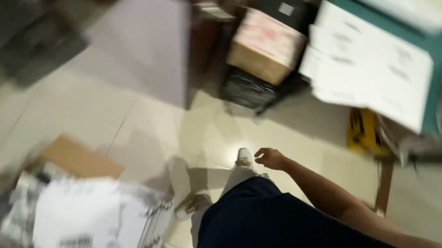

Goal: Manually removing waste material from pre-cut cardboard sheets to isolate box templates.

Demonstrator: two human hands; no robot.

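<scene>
Head view, blurred by motion, tilted.

Right hand (pixel 271 158): lower centre, hanging beside dark trousers (pixel 264 223), fingers loosely curled, half open, grasping nothing, touching nothing visible. Nearest: white shoe (pixel 244 157) on tiled floor (pixel 150 126), just left of the hand.

Left hand: out of frame.

White sheets (pixel 87 231), lower left: stacked over brown cardboard (pixel 79 158). Judged light, limp, apt to slide apart; best taken by an edge with support beneath.

Carton (pixel 265 45), upper centre: brown sides, pale printed top, resting on black crate (pixel 250 91). Judged stiff, weight unknowable; grip at opposite bottom edges.

More white sheets (pixel 373 61), upper right, on green table (pixel 432 47). Yellow item (pixel 363 132) beneath, too blurred to identify.
</scene>
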